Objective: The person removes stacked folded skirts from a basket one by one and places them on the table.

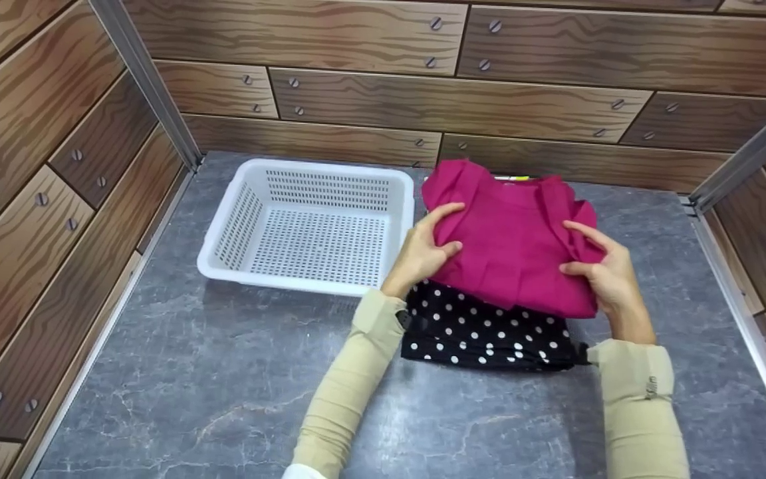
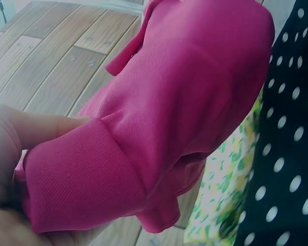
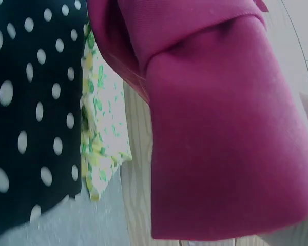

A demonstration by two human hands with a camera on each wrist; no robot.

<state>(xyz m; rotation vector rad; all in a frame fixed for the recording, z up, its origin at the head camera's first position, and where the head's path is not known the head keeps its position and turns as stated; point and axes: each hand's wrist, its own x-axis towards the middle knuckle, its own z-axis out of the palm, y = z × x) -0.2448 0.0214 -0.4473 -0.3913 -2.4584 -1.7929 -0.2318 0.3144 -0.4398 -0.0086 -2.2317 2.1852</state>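
Note:
Both hands hold a folded magenta long-sleeved shirt [image 1: 509, 239] by its two sides, raised above other folded cloth. My left hand [image 1: 419, 258] pinches the left side, and the left wrist view shows its fingers around a cuff [image 2: 84, 179]. On the opposite side, my right hand [image 1: 610, 278] grips the edge between thumb and fingers; in the right wrist view the shirt mostly covers that hand. Below the shirt lies a folded black cloth with white dots [image 1: 483, 332]. A white, yellow and green patterned cloth [image 3: 105, 113] shows beside the dotted one, mostly hidden from the head view.
A white perforated plastic basket [image 1: 306, 286] stands left of the cloth, with nothing inside it. The grey marbled tabletop [image 1: 223, 372] is bounded by wood-patterned panels [image 1: 356, 36] at the back and sides, with metal strips [image 1: 749, 346] along the edges.

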